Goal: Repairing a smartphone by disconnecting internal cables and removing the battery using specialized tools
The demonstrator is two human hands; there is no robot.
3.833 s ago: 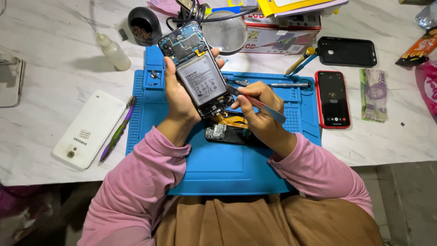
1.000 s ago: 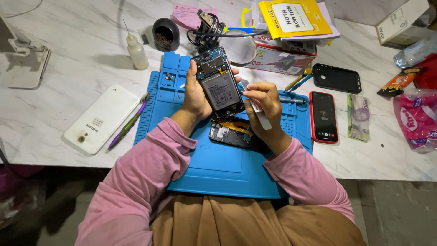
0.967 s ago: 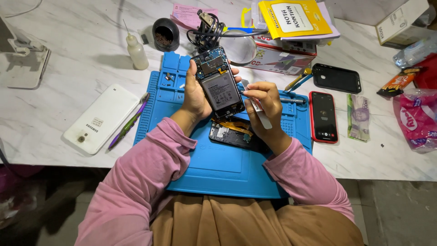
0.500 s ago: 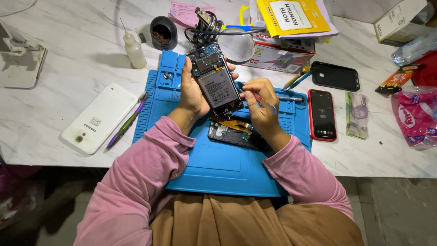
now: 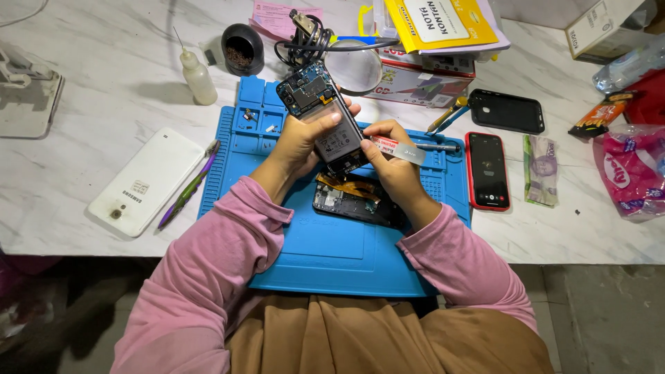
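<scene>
I count two hands, my left [image 5: 299, 142] and my right [image 5: 388, 156], and three phone bodies: one opened phone [image 5: 324, 114], one dismantled phone [image 5: 357, 201] on the mat, one red phone [image 5: 488, 170]. I see one white back cover [image 5: 147, 181], one black case [image 5: 507, 111], one blue mat [image 5: 332, 253], one dropper bottle [image 5: 196, 75], one purple pen [image 5: 188, 185], one banknote [image 5: 542, 170].
</scene>
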